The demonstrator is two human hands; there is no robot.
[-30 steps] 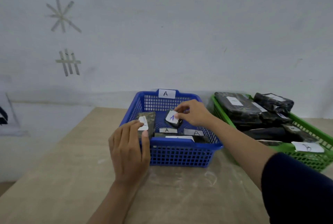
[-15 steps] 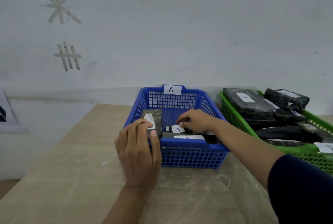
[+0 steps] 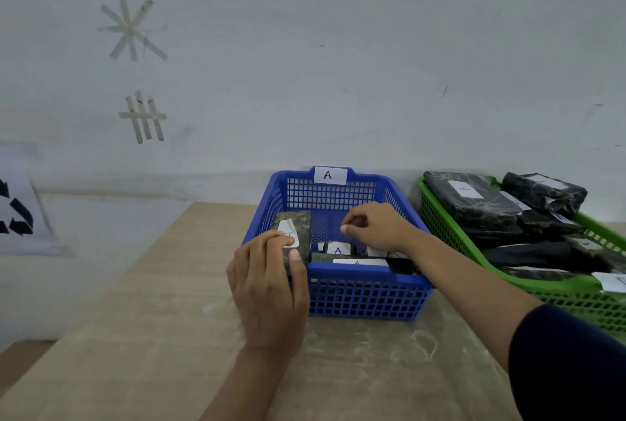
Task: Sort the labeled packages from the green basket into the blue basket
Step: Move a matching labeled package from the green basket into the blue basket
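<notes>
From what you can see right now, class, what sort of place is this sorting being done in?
Probably a plain workroom or makeshift sorting station: a bare wooden table against a white wall, a blue basket tagged A, and a green basket of wrapped, labeled packages.

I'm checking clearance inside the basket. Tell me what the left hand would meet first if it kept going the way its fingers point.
The left hand points away from the person, into the blue basket. Its fingertips already lie on the labeled package standing at the basket's left side, so it would likely push that first.
</notes>
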